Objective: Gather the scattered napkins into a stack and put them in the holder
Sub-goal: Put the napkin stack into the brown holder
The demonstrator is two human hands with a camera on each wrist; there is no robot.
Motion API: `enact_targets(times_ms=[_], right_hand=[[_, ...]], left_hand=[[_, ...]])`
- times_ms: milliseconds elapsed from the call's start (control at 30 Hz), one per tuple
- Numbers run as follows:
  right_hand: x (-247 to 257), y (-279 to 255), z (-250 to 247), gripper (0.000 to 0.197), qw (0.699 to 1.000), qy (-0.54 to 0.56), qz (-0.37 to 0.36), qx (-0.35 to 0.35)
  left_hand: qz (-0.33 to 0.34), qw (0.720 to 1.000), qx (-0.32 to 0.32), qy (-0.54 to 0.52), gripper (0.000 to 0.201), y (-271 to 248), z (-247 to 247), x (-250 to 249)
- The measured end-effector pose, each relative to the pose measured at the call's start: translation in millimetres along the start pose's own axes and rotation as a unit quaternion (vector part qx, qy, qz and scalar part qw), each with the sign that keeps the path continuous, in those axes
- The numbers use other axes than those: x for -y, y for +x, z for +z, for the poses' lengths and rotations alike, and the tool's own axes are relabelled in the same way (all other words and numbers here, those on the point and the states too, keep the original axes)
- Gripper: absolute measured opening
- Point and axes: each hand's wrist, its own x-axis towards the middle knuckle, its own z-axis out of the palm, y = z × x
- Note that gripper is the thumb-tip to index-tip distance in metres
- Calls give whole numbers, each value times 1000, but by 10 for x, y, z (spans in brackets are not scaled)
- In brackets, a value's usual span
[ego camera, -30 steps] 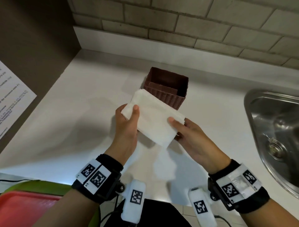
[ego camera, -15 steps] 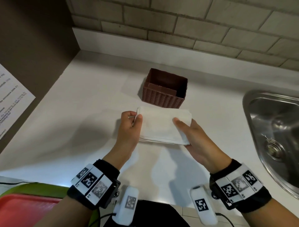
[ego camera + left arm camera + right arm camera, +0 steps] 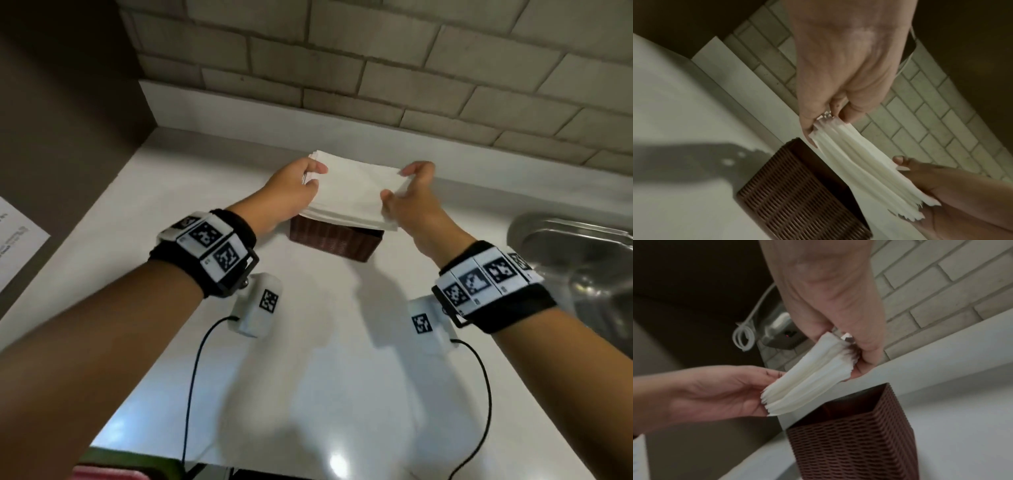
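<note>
A stack of white napkins [image 3: 352, 190] hangs in the air just above the brown woven holder [image 3: 335, 241], covering most of its opening. My left hand [image 3: 310, 176] pinches the stack's left edge, thumb on top. My right hand [image 3: 399, 186] pinches its right edge. In the left wrist view the napkin stack [image 3: 861, 164] shows its layered edge over the holder [image 3: 797, 198], gripped by my left hand [image 3: 824, 120]. In the right wrist view the stack [image 3: 807, 374] sags slightly between both hands above the open, empty-looking holder [image 3: 855, 438], with my right hand [image 3: 846, 347] on its far end.
The white counter [image 3: 308, 359] runs back to a low white ledge under a brick-tile wall [image 3: 376, 68]. A steel sink [image 3: 582, 267] lies at the right. A brown side panel with a paper sheet [image 3: 17, 233] stands at the left; a red tray [image 3: 106, 474] is at the near edge.
Both hands have lifted the napkin stack off the counter and carried it away from me, from in front of the holder to just above it.
</note>
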Motion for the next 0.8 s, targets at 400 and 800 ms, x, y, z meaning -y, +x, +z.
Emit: enact_targets(times_ms=[400, 800], right_hand=[[-226, 410, 349, 25, 926, -357, -99, 69], [-219, 448, 501, 28, 847, -504, -83, 146]], left_hand=[[-4, 962, 107, 250, 42, 336, 223, 188], [-34, 937, 116, 326, 36, 250, 441, 181]])
